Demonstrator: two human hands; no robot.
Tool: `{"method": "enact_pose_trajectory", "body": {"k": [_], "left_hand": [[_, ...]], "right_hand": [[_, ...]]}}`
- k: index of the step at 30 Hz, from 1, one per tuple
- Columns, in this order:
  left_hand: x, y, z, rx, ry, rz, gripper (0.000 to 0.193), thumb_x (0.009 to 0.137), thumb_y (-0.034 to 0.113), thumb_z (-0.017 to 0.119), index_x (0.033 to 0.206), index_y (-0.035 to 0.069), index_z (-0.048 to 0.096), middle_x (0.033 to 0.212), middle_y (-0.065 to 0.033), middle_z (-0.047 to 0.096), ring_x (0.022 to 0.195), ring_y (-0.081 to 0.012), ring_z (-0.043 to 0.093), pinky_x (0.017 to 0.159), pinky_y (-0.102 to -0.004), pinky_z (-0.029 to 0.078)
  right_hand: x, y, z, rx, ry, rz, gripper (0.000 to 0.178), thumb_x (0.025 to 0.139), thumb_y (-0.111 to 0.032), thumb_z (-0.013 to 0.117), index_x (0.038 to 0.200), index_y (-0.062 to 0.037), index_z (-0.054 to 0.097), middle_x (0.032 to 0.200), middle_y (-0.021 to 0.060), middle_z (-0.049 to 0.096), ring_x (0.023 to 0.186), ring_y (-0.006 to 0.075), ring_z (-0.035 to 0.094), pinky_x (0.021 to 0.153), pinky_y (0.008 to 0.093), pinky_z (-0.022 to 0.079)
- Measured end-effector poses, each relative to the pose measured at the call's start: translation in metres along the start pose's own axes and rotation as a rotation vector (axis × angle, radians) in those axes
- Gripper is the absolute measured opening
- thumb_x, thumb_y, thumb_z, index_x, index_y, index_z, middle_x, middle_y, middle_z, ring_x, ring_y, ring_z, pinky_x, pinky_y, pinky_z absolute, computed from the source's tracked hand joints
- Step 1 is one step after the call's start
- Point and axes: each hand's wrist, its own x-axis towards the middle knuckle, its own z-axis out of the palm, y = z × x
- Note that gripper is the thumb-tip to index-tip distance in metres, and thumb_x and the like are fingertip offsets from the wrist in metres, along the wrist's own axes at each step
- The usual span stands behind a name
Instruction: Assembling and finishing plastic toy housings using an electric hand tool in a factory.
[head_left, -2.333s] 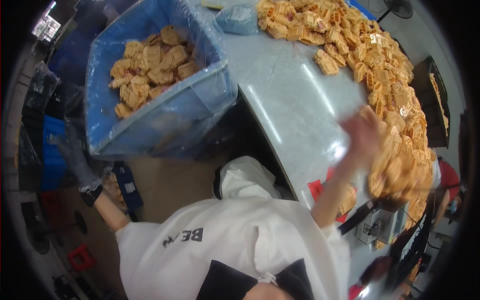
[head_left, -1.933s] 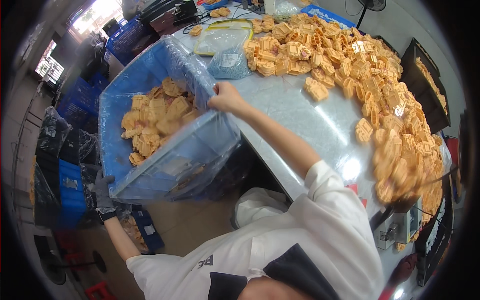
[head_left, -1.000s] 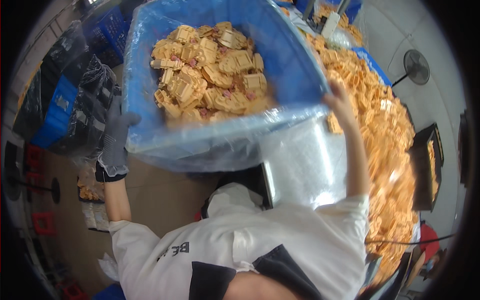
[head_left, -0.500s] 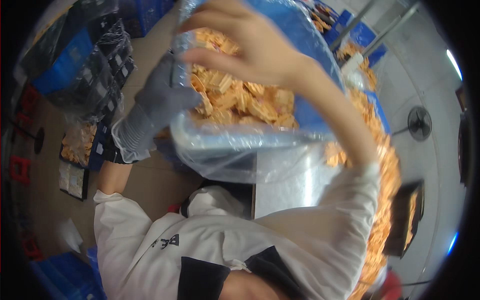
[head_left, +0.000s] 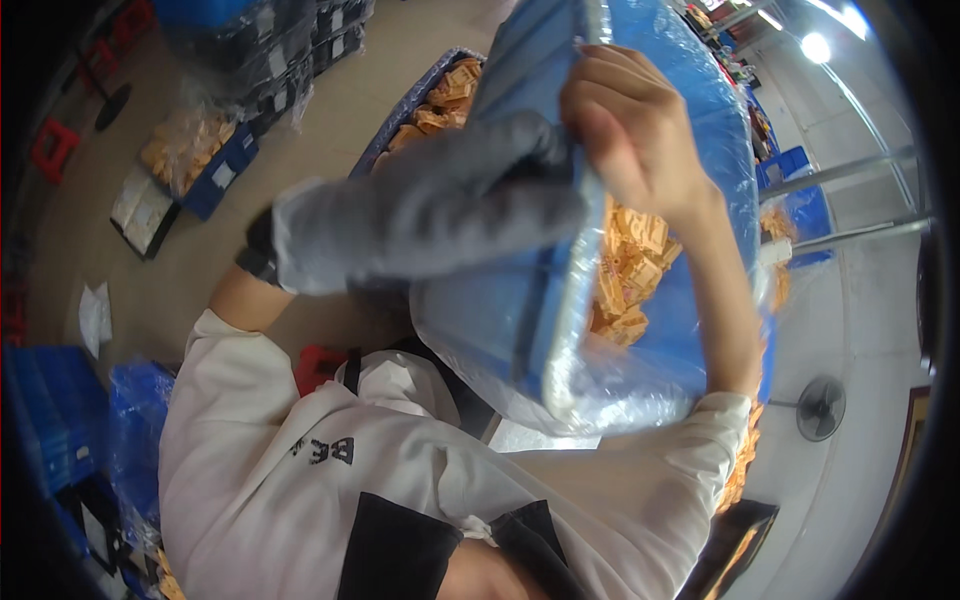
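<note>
A blue plastic bin (head_left: 520,290) with a clear plastic liner is tipped up steeply in front of me. Inside it lie many orange-tan moulded plastic pieces (head_left: 632,265). My bare right hand (head_left: 635,130) is closed over the bin's near rim, fingers curled round the edge. My left hand (head_left: 430,205), in a grey glove, is smeared by motion; it reaches across the outer wall and its fingers meet the same rim below the right hand. Beyond the gloved hand, partly covered by it, a lined crate (head_left: 400,98) holds more orange-tan pieces.
Stacked dark crates in plastic film (head_left: 285,60) stand at the far left, near a small blue crate (head_left: 228,172) of pieces. Metal rails (head_left: 850,180) cross at the right. A fan (head_left: 821,408) hangs by the wall. Blue bins (head_left: 55,410) stand at the lower left.
The bin has turned from nearly level to steeply tipped, showing its outer wall. My right hand has closed on its rim. The lined crate beyond has come into view.
</note>
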Motion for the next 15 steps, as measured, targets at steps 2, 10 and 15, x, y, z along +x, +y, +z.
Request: {"method": "enact_pose_trajectory", "body": {"k": [2, 10, 15], "left_hand": [[0.006, -0.049, -0.043, -0.083, 0.218, 0.027, 0.054, 0.085, 0.045, 0.056, 0.118, 0.002, 0.049, 0.105, -0.0124, 0.057, 0.100, -0.0195, 0.056, 0.080, -0.0294, 0.047], [0.003, -0.256, -0.033, 1.138, 0.008, -0.681, 0.112, 0.057, 0.078, 0.058, 0.144, 0.019, 0.018, 0.145, -0.0234, 0.018, 0.132, -0.0430, 0.022, 0.103, -0.0601, 0.016], [0.029, -0.254, 0.005, 1.314, 0.114, -0.835, 0.103, 0.060, 0.071, 0.061, 0.143, 0.023, 0.024, 0.146, -0.0267, 0.014, 0.130, -0.0450, 0.024, 0.103, -0.0580, 0.018]], "right_hand": [[-0.013, -0.002, -0.004, -0.044, -0.002, 0.055, 0.015, 0.077, -0.011, 0.048, 0.064, -0.0025, 0.051, 0.065, 0.0098, 0.049, 0.062, 0.0275, 0.049, 0.063, 0.0366, 0.041], [-0.010, -0.004, -0.014, -0.029, -0.084, 0.074, 0.015, 0.076, -0.010, 0.048, 0.062, -0.0042, 0.049, 0.066, 0.0078, 0.047, 0.061, 0.0256, 0.049, 0.066, 0.0347, 0.041], [-0.007, -0.004, -0.017, -0.040, -0.067, 0.032, 0.016, 0.077, -0.010, 0.048, 0.062, -0.0041, 0.049, 0.066, 0.0083, 0.047, 0.062, 0.0262, 0.049, 0.067, 0.0347, 0.041]]}}
